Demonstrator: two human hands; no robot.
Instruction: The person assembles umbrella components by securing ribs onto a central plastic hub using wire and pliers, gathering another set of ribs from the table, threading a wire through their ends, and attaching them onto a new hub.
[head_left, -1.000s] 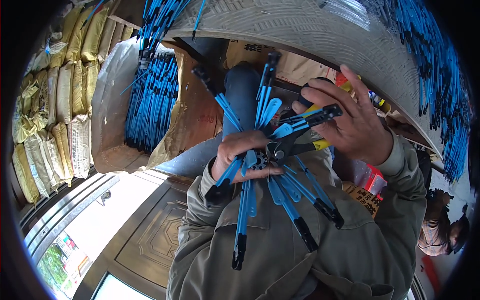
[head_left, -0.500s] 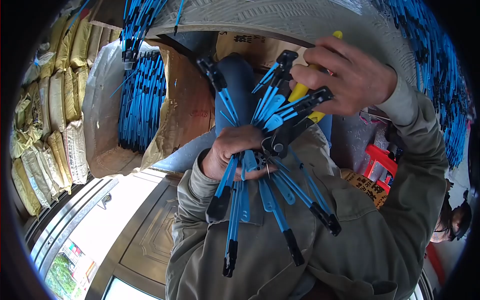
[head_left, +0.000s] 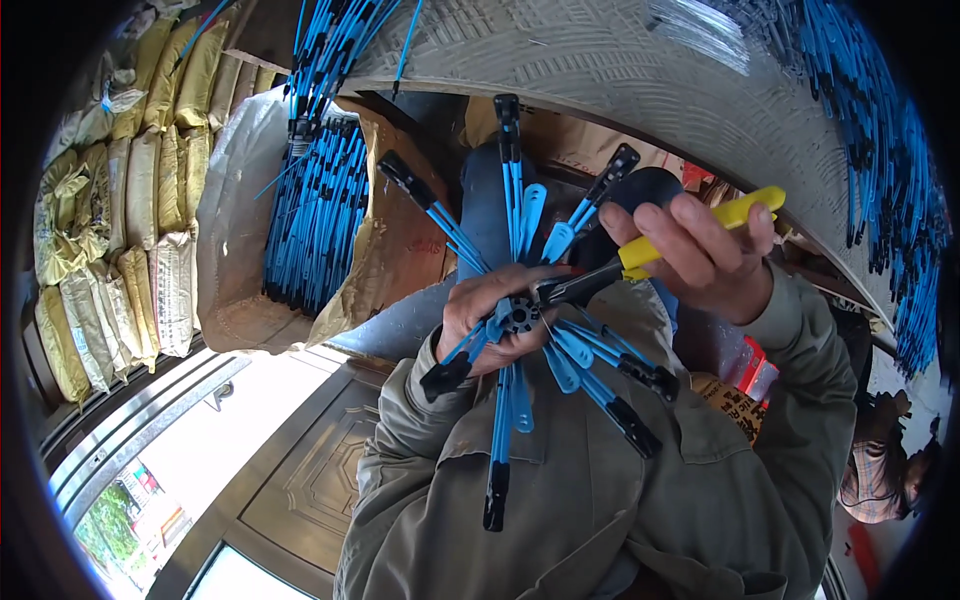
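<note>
Sack-lined workroom: pliers [head_left: 638, 257] swing down beside the hub [head_left: 519, 316]

Take the hub as the centre of the clock. Stacked sacks [head_left: 140, 190] fill 10 o'clock, a lined box [head_left: 226, 230] of blue rods [head_left: 315, 220] stands nearer on the same side, and the grey table [head_left: 620, 70] curves across from 12 toward 3. A panelled door [head_left: 300, 490] lies toward 7.

The newest change is at the right hand [head_left: 718, 272]. Half a second ago it was high at 1 o'clock, with the pliers steep and their handles apart; now it sits lower, near 2 o'clock, its fingers [head_left: 668, 235] curled round yellow handles that look drawn together. I judge this to be a squeeze at the hub's edge, though what lies between the jaws cannot be told.

The left hand [head_left: 472, 308] stays clasped about the hub, thumb above and fingers below, keeping the slotted black centre facing up.

Against the earlier frame, most of the black-tipped spokes [head_left: 501, 430] have turned slightly counter-clockwise: the two from about half past twelve and half past one now point to 12 and 1, and the lowest has come round to 6. The pliers now occupy the gap near 2.
</note>
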